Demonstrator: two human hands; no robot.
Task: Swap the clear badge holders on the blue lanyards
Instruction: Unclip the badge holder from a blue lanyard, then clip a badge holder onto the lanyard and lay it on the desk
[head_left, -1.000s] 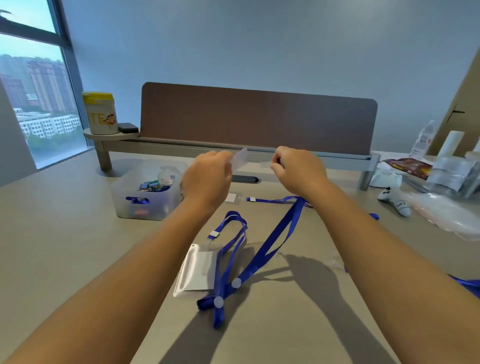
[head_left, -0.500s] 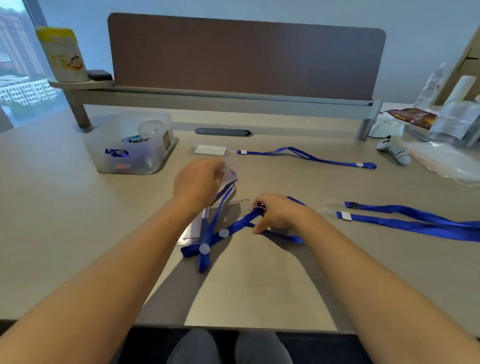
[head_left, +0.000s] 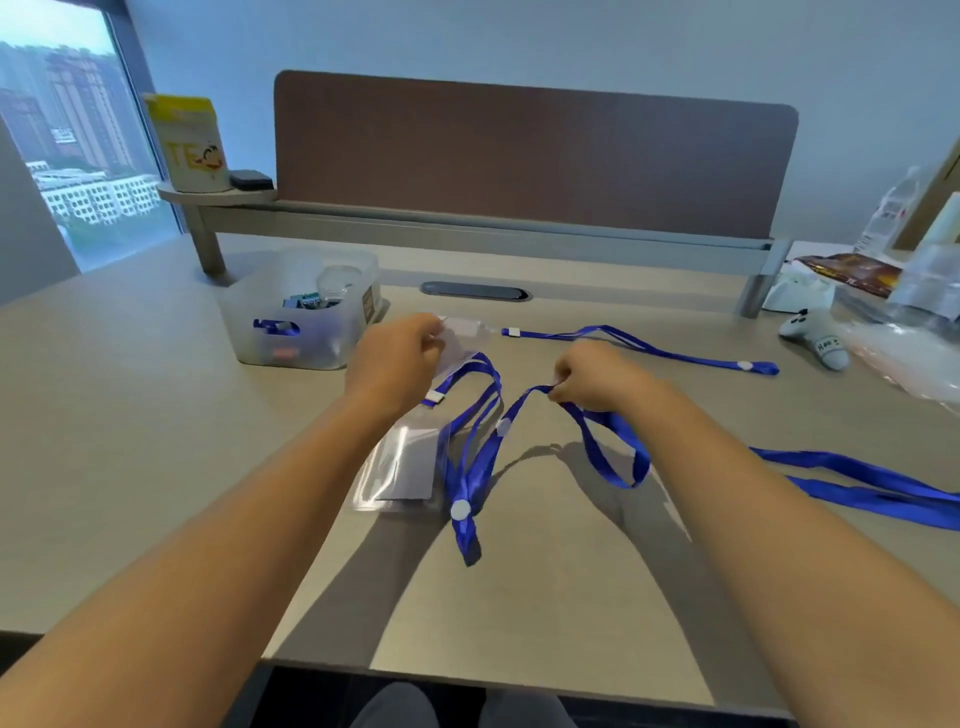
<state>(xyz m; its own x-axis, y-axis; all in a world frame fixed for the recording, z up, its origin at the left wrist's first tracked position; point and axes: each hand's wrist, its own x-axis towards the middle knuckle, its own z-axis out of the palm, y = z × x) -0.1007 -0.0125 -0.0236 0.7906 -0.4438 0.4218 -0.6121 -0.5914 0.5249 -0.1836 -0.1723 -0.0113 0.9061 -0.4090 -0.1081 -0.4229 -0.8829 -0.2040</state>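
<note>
My left hand (head_left: 395, 364) is raised over the middle of the desk, pinching a clear badge holder (head_left: 457, 340) by its edge. My right hand (head_left: 597, 376) is shut on a blue lanyard (head_left: 605, 449), lifting its strap so a loop hangs down to the desk. A second clear badge holder (head_left: 402, 467) with a white card lies flat below my left hand, beside another blue lanyard (head_left: 470, 467). Further back lies a third lanyard (head_left: 644, 348), and a fourth (head_left: 857, 483) stretches off to the right.
A translucent storage bin (head_left: 296, 312) with small items stands left of my hands. A brown divider panel (head_left: 530, 156) on a grey rail closes the desk's back. A white game controller (head_left: 815, 338), bags and a bottle crowd the right side. A yellow-lidded tub (head_left: 192, 145) sits back left.
Both hands dropped from mid-air to the desk, then rose a little. My right hand took hold of the lanyard and lifts it. My left hand kept the badge holder.
</note>
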